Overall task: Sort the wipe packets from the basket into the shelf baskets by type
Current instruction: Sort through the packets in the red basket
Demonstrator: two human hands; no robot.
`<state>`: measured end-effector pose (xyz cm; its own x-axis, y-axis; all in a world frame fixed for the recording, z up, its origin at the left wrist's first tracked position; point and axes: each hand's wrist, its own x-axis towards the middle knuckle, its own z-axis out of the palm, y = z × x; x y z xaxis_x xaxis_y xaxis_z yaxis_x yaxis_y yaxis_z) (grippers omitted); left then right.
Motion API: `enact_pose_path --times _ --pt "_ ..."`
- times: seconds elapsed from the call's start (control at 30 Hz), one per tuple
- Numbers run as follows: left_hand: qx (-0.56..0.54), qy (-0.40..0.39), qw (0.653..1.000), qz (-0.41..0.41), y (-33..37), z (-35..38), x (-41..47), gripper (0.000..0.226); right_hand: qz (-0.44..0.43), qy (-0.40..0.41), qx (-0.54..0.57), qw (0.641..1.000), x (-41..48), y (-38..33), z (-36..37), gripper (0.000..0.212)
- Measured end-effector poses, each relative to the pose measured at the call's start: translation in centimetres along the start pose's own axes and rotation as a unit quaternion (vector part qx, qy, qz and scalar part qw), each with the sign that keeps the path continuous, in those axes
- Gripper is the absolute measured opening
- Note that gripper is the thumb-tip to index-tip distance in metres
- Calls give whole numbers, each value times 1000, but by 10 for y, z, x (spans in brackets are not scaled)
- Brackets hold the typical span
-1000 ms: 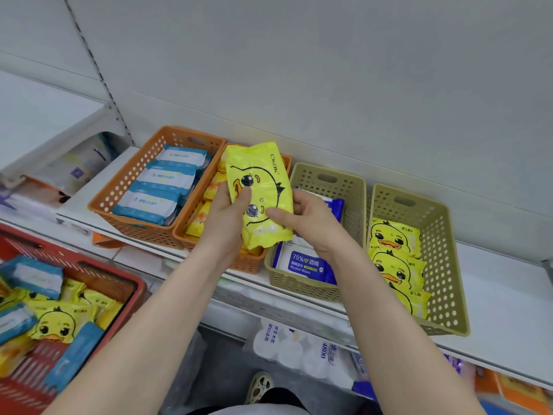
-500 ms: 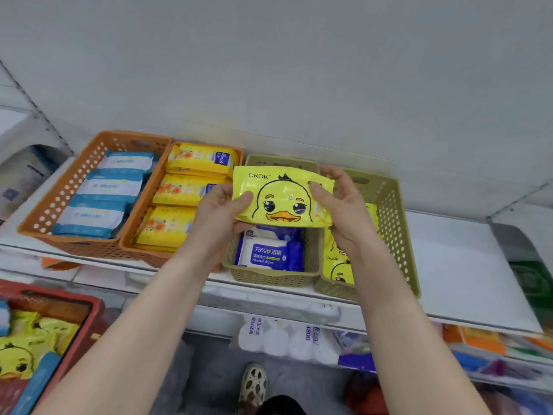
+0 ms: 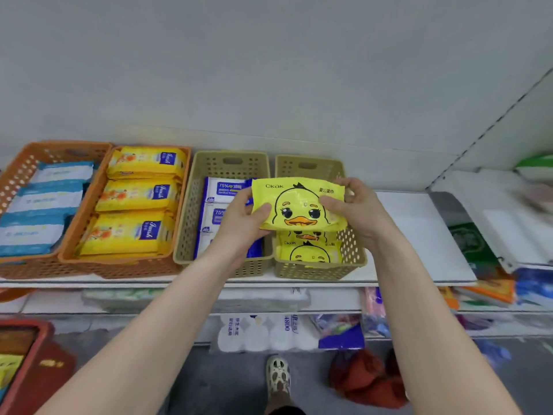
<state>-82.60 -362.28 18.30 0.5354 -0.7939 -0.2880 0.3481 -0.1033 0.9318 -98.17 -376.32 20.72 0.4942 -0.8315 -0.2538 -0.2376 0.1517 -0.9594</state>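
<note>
I hold a yellow duck wipe packet (image 3: pixel 296 202) level between both hands, over the right tan shelf basket (image 3: pixel 353 256). My left hand (image 3: pixel 244 223) grips its left edge, thumb on top. My right hand (image 3: pixel 356 205) grips its right edge. More duck packets (image 3: pixel 308 253) lie in that basket beneath it. The left tan basket (image 3: pixel 188 223) holds blue-and-white 75% alcohol wipe packets (image 3: pixel 223 188). One orange basket (image 3: pixel 125 265) holds yellow flower-print packets (image 3: pixel 140 193). The far left orange basket (image 3: pixel 18 172) holds light blue packets (image 3: pixel 45 202).
A red basket (image 3: pixel 21 369) sits at the bottom left with a yellow packet showing inside. The white shelf (image 3: pixel 419 235) runs bare to the right of the tan baskets. Packaged goods fill the lower shelf. My shoe (image 3: pixel 278 378) and a red bag (image 3: pixel 368 378) are on the floor.
Both hands turned the duck packet from upright to level and carried it right, from over the orange basket to over the right tan basket. The view swung right.
</note>
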Motion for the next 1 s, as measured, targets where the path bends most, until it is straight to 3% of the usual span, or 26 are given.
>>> enact_pose_path --times 0.1,0.23,0.3,0.43,0.5,0.57,0.63,0.67,0.73,0.9,1.0 --pt "117 0 992 56 -3 19 15 53 -22 50 -20 998 26 -4 -21 29" --pt "297 22 946 127 -15 50 38 62 -115 123 -250 953 77 -7 -41 20" --pt "375 9 918 124 -27 64 49 58 -126 100 -339 927 99 -5 -38 20" --pt "485 -29 872 60 -47 83 67 58 -104 -3 -392 914 137 8 -18 26" --pt "511 -34 858 43 -55 89 78 58 -116 -49 -490 862 152 11 -9 37" --pt "541 -34 839 35 -60 94 89 60 -145 -74 -615 772 156 14 1 43" --pt "568 -30 822 27 -64 98 98 66 -197 -78 -699 683 153 24 6 34" --pt "579 -26 814 23 -65 98 102 70 -218 -67 -713 663 150 28 6 29" --pt "593 -19 804 20 -67 98 107 75 -224 -66 -702 673 145 31 5 32" --pt "615 -18 788 10 -75 96 113 86 -116 -156 -680 707 138 37 13 47" --pt "625 -24 780 6 -77 96 114 88 -95 -147 -664 727 138 42 13 54"
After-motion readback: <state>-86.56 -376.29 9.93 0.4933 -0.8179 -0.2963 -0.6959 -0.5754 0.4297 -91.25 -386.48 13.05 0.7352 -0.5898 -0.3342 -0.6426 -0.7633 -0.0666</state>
